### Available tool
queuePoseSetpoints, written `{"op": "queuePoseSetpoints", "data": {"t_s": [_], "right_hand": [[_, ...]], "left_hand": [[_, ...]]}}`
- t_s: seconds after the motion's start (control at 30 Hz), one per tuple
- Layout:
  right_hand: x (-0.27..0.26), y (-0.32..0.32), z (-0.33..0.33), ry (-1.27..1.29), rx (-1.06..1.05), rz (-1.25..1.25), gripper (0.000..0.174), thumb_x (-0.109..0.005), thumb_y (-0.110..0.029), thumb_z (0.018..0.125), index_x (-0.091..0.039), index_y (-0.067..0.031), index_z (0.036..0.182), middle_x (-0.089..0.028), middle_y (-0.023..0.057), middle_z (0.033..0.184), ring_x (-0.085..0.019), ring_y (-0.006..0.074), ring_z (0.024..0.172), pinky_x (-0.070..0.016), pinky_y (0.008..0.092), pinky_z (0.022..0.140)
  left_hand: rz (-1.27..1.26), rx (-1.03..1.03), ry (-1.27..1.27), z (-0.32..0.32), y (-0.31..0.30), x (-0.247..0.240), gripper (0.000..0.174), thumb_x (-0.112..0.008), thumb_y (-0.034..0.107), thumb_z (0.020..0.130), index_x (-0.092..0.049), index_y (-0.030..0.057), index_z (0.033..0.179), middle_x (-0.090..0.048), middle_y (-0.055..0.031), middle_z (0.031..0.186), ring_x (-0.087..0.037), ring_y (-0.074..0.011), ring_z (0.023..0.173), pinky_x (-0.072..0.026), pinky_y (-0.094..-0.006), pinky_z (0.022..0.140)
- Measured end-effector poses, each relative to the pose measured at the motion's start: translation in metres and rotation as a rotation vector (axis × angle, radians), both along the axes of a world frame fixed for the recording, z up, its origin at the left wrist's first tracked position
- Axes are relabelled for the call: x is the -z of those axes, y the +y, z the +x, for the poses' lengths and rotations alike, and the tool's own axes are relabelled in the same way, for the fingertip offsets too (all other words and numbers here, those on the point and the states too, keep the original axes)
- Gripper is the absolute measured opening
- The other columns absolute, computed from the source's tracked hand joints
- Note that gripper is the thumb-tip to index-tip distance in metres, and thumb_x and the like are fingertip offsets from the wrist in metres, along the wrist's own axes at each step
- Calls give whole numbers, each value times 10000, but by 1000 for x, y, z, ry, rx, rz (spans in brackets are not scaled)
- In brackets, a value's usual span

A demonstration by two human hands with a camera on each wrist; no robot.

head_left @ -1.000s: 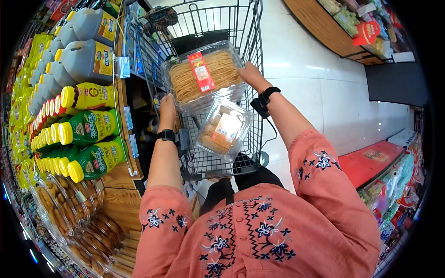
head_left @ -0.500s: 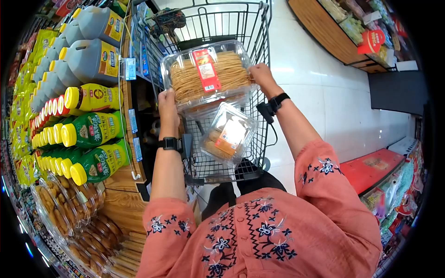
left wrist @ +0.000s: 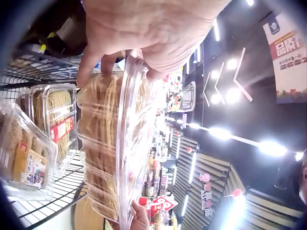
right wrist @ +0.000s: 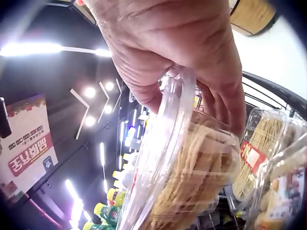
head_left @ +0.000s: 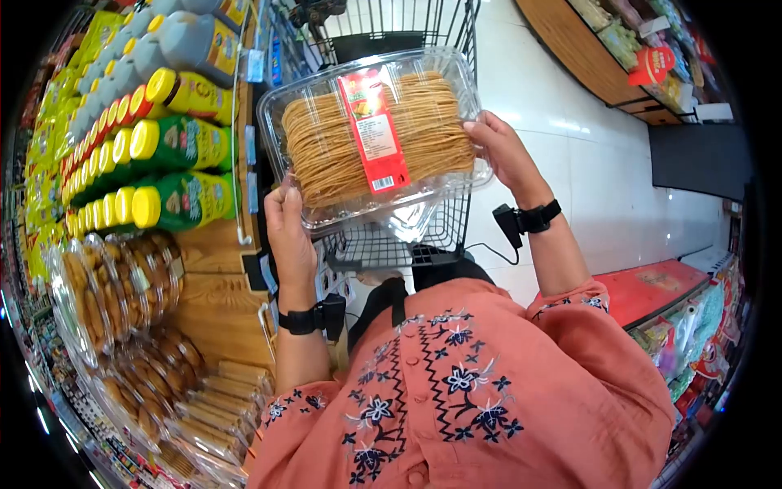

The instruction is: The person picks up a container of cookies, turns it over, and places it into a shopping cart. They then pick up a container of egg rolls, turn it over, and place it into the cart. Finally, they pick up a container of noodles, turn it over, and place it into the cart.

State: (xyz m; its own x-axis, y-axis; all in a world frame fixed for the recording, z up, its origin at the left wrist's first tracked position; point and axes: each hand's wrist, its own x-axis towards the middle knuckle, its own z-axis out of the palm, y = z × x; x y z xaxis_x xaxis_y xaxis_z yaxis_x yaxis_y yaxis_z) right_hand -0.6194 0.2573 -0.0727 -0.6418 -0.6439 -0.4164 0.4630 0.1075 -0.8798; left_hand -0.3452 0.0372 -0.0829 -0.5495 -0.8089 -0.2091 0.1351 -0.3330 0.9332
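Observation:
I hold a clear plastic box (head_left: 375, 134) of thin tan noodle sticks with a red label, raised flat over the shopping cart (head_left: 383, 244). My left hand (head_left: 285, 208) grips its near-left edge and my right hand (head_left: 485, 138) grips its right edge. In the left wrist view, my left hand (left wrist: 129, 55) clasps the rim of the box (left wrist: 112, 143), thumb on one face and fingers on the other. In the right wrist view, my right hand (right wrist: 192, 96) curls over the box's (right wrist: 192, 167) rim. A similar box (left wrist: 53, 120) and a smaller orange-labelled box (left wrist: 24, 163) lie in the cart.
Shelves on the left carry yellow-capped green bottles (head_left: 175, 200) and grey jugs (head_left: 195, 37), with clear tubs of biscuits (head_left: 122, 285) below. White tiled floor (head_left: 603, 187) lies to the right, with a wooden display (head_left: 586, 57) beyond and a red stand (head_left: 660, 281) nearby.
Both hands have lifted the noodle box up out of the cart and closer to me. It now covers the small box in the head view.

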Motion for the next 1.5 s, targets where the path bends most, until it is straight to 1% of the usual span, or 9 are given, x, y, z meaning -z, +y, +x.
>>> {"op": "queuePoseSetpoints", "data": {"t_s": [0.13,0.17,0.37,0.63,0.93,1.1,1.2,1.33,1.5], "right_hand": [[-8,17,39,29,-71,-56,127,-626,-211,958,-576,-99,921,-614,-1,978,-553,87,917,-462,270,861],[-12,18,46,51,-122,-53,160,-626,-215,957,-621,-69,1021,-624,-4,1001,-563,92,936,-460,272,892],[-43,-5,109,113,-232,-102,317,-640,-218,952,-633,-29,1206,-644,3,1071,-547,71,918,-451,251,834],[-45,-56,164,117,-462,-186,140,-652,-227,957,-613,-93,950,-636,40,1161,-537,73,966,-431,243,859],[-64,-112,208,177,-633,-346,142,-636,-209,964,-605,-71,952,-634,74,1214,-549,94,1052,-433,277,955],[-74,-135,224,140,-724,-349,215,-613,-198,980,-640,-29,1110,-631,3,1157,-543,67,1060,-419,250,970],[-79,-147,230,181,-755,-349,216,-617,-200,978,-639,-30,1109,-631,-8,1138,-536,58,1052,-413,241,970],[-81,-163,241,186,-737,-399,179,-623,-224,976,-625,-53,1029,-609,9,1107,-504,54,942,-411,227,854],[-71,-184,239,190,-820,-364,350,-639,-218,957,-619,1,1229,-637,22,1163,-557,77,1072,-424,236,964]], "left_hand": [[65,55,-18,71,16,-25,121,-561,177,1030,-545,91,1115,-623,-1,1081,-591,-96,958,-520,-294,827],[55,33,5,85,22,-31,101,-566,160,1024,-544,100,1102,-617,10,1060,-581,-84,923,-516,-282,801],[40,-74,-6,170,44,-61,55,-576,157,1015,-554,112,1038,-617,29,979,-578,-67,867,-473,-232,705],[47,-334,31,252,54,-81,132,-596,193,1005,-586,83,1077,-652,1,998,-597,-79,869,-476,-236,718],[6,-599,156,285,62,-93,215,-582,193,1014,-556,32,1154,-640,-49,1028,-624,-122,892,-525,-280,793],[-2,-713,92,307,62,-87,218,-566,189,1011,-533,43,1171,-633,-53,1032,-615,-125,897,-519,-279,786],[-32,-739,132,307,64,-89,244,-562,189,1006,-525,41,1196,-624,-56,1066,-611,-133,931,-515,-281,797],[-17,-774,132,308,61,-88,300,-568,202,1004,-517,28,1243,-612,-69,1122,-610,-156,1011,-509,-295,850],[-1,-760,104,319,58,-77,376,-572,211,1006,-498,11,1316,-611,-80,1181,-599,-167,1071,-487,-313,920]]}}
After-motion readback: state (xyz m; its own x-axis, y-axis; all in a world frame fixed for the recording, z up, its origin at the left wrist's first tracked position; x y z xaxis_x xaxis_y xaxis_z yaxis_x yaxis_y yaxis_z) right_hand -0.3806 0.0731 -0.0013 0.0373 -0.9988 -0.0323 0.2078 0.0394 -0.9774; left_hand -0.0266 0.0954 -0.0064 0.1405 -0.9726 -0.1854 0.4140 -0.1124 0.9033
